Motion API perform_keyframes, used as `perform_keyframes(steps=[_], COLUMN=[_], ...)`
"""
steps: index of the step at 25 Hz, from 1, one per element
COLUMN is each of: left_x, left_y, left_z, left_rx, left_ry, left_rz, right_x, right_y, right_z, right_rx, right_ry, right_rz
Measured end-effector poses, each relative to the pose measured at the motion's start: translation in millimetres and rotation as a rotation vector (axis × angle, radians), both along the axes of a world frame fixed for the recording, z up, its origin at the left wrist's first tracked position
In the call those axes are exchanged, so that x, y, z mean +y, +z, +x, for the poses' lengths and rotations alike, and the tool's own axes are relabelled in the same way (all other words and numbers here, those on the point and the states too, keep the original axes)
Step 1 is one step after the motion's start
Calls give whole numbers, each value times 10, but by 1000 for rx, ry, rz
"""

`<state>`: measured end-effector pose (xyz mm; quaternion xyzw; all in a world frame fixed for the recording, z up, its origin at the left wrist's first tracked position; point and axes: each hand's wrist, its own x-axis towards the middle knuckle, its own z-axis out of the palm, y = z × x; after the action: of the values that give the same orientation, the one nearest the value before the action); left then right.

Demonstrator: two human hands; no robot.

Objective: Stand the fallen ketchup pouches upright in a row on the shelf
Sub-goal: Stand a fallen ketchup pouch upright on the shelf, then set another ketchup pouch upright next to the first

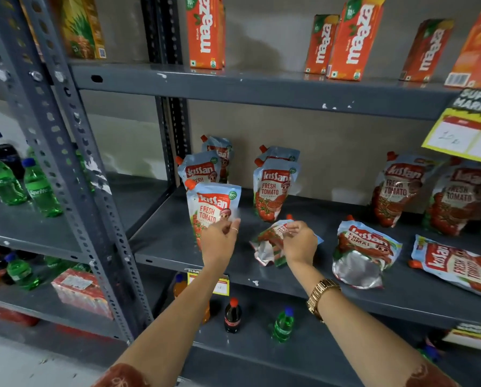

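At frame centre on the grey metal shelf, the right hand pinches a fallen red-and-blue foil ketchup pouch; the left hand, fingers closed, grips an upright ketchup pouch beside it

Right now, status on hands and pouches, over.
Left hand steadying an upright pouch at the shelf front. Right hand gripping a fallen pouch. Two more lie flat to the right. Nothing blocking.

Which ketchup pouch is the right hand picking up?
The fallen pouch under the right hand, lying flat mid-shelf; its neighbours to the right lie untouched.
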<state>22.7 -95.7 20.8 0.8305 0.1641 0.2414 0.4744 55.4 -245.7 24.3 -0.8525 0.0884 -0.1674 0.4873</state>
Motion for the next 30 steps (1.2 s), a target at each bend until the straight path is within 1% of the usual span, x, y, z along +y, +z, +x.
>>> perform_keyframes(steps=[2,5,7,9,13,14,15,17,18,19,22,25,27,30], left_x=[-165,-376,-447,-470,-601,-637,-668,-718,-723,-716,-712,-724,-721,-699], left_y=[-50,-107,-131,-111,-102,-123,-139,-145,-143,-156,-121,-83,-105,-198], left_z=[27,56,58,50,58,96,132,177,194,217,205,220,251,251], left_rx=[52,142,183,220,280,303,341,460,497,507,457,317,246,212], left_ry=[-151,-286,-261,-229,-231,-214,-198,-180,-175,-170,-171,-253,-266,-276], left_rz=[53,16,15,27,-21,-68,-161,-421,-511,-539,-560,-562,-464,-333], right_x=[-116,-268,-329,-352,-419,-426,-438,-468,-487,-524,-528,-506,-497,-461], right_y=[-31,-82,-146,-183,-196,-187,-185,-160,-151,-169,-147,-100,-119,-244], right_z=[-18,-27,-29,-50,-84,-90,-97,-123,-129,-116,-112,-74,-63,-35], right_rx=[58,188,304,415,495,500,499,496,488,479,377,233,190,186], right_ry=[-3,-2,13,6,-7,-5,-7,-17,-32,-41,-1,80,106,158], right_rz=[-2,-47,-34,70,252,312,367,482,524,555,547,496,420,297])
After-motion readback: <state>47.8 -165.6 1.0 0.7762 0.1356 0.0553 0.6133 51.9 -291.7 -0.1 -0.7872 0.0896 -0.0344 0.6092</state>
